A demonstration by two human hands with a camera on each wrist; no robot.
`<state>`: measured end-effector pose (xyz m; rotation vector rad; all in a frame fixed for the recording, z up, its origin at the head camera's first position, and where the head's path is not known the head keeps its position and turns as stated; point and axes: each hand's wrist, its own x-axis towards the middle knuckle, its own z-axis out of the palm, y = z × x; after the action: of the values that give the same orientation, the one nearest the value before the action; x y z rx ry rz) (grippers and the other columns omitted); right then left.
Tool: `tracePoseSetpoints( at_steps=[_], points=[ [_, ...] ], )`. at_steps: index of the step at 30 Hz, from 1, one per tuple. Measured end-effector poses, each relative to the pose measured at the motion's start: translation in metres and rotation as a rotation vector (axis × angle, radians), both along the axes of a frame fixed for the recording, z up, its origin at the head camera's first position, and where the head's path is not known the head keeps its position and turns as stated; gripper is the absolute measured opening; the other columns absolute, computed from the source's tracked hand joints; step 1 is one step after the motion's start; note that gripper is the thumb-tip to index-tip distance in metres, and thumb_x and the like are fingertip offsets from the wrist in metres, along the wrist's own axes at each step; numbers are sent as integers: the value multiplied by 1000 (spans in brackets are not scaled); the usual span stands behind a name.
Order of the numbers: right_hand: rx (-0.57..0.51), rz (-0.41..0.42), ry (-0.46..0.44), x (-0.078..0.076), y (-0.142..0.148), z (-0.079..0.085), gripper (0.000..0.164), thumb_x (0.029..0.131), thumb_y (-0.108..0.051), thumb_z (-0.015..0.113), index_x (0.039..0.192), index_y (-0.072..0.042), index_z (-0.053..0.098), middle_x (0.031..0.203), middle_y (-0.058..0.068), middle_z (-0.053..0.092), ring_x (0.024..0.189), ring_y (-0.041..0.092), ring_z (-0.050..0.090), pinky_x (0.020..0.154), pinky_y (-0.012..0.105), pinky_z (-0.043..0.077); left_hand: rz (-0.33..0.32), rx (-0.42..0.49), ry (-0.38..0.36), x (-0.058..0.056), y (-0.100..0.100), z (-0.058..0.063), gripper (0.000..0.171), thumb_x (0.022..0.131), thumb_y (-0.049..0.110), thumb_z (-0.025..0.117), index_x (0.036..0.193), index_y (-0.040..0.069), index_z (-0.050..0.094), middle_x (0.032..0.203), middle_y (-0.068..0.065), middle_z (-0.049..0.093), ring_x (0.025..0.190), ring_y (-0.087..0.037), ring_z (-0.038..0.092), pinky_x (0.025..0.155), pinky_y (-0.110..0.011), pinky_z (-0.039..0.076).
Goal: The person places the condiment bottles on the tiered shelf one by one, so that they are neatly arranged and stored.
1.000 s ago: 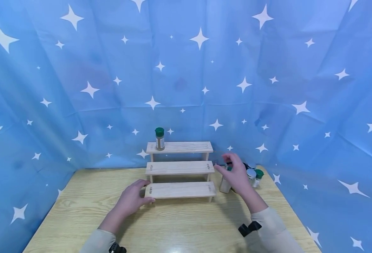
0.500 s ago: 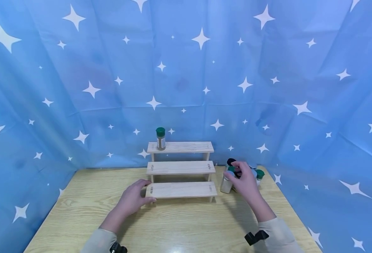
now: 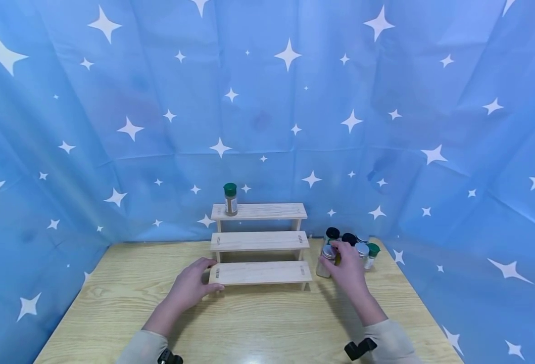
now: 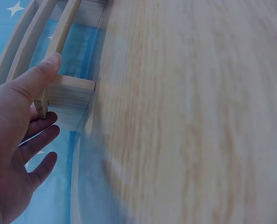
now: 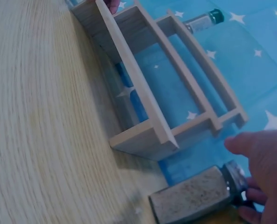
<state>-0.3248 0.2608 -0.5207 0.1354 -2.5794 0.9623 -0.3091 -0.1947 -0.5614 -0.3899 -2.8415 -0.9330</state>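
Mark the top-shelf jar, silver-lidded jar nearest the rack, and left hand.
Top-shelf jar (image 3: 231, 205): head view, body.
Silver-lidded jar (image 5: 190, 194): right wrist view, body.
Left hand (image 3: 189, 284): head view, back of hand.

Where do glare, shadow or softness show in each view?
Head: glare on the tabletop at the bottom edge, shadow beside the right forearm; left wrist: tabletop grain smeary, shadow near the left hand; right wrist: dim, soft image, shadow along the rack.

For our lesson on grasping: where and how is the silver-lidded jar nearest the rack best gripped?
Probably around its lid, from above and in front: the jar stands upright, top exposed, while other jars stand behind and to its right.
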Motion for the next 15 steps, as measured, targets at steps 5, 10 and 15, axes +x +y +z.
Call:
tracePoseSetpoints(
  at_steps=[5, 10, 15],
  points=[
    [8, -10, 0, -2, -3, -3, 57, 96, -18, 89, 143, 3, 64, 136, 21, 61, 125, 40, 53, 104, 61, 52, 5, 9, -9, 0, 1, 0, 77, 87, 46, 95, 149, 10, 66, 149, -9, 67, 138, -39, 63, 114, -60, 54],
    [53, 3, 30, -5, -3, -7, 54, 94, -16, 91, 139, 5, 69, 134, 22, 58, 126, 43, 51, 102, 61, 52, 11, 12, -6, -1, 0, -3, 78, 87, 47, 95, 150, 11, 66, 149, -9, 67, 139, -38, 63, 114, -59, 54],
    [127, 4, 76, -6, -3, -10, 52, 93, -14, 92, 136, 6, 71, 131, 22, 59, 121, 42, 54, 99, 59, 54, 8, 13, -9, -2, -1, -4, 79, 87, 47, 95, 151, 11, 65, 151, -10, 66, 140, -39, 62, 114, -60, 53]
  ],
)
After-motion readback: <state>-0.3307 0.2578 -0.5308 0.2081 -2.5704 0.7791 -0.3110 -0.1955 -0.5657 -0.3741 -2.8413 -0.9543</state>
